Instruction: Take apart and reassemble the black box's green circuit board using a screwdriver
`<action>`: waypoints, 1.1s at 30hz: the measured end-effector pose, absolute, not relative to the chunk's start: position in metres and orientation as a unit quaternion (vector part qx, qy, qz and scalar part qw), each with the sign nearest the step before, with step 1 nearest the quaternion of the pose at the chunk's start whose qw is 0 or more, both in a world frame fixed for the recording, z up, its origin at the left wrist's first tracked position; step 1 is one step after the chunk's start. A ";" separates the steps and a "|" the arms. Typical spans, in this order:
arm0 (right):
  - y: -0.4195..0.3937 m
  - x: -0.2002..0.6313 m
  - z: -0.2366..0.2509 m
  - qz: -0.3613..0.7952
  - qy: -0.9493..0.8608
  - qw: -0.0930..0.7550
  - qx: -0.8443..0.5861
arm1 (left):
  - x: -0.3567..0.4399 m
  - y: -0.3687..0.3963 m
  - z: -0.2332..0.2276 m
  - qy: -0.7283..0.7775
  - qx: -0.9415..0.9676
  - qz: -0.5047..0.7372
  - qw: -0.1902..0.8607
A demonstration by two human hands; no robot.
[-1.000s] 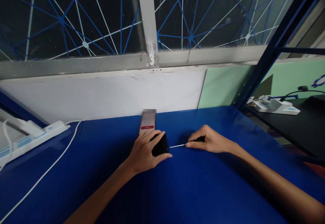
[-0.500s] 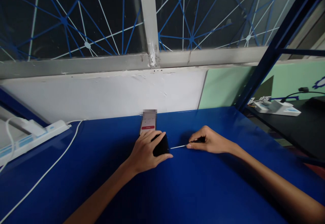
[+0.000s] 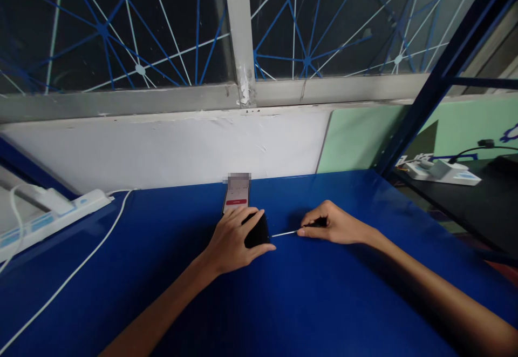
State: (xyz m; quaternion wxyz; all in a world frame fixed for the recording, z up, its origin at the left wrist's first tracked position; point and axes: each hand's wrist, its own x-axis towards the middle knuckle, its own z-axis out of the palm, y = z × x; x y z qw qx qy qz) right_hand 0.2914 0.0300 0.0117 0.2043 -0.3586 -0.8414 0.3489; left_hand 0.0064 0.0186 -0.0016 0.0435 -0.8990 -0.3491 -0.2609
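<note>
My left hand (image 3: 232, 241) grips a small black device (image 3: 257, 231) lying on the blue table (image 3: 283, 303). My right hand (image 3: 334, 223) pinches a thin tool with a black handle and a metal shaft (image 3: 284, 233); the shaft's tip touches the right side of the black device. A phone (image 3: 236, 195) with a lit screen and a red bar lies just beyond my left hand, near the wall.
A white power strip (image 3: 44, 216) with a white cable (image 3: 68, 278) lies at the table's left edge. A blue metal post (image 3: 429, 87) rises at the right. Behind it, a black table (image 3: 477, 206) carries another white power strip (image 3: 443, 170).
</note>
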 end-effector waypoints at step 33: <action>0.029 0.286 0.002 0.385 -0.832 0.134 -0.376 | 0.007 0.016 -0.009 -0.354 -0.910 -0.212 0.037</action>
